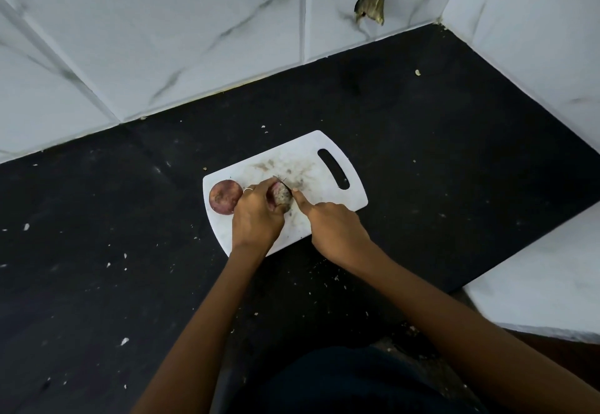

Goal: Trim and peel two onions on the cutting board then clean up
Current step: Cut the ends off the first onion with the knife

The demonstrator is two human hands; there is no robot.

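Hands work at the near edge of the white plastic cutting board (pixel 324 160) on the speckled black bench (pixel 454 153). Left hand (pixel 256 215) grips a dirt-crusted reddish onion (pixel 281 196); right hand (pixel 334 228), forefinger extended, seemingly clasps a knife, mostly hidden. Trimming looks barely begun. The second, round red onion (pixel 225 197) lies unpeeled beside them.

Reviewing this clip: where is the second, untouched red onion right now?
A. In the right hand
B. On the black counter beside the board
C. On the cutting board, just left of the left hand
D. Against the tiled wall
C: the whole red onion sits on the white cutting board, beside the left hand, which holds the other onion.
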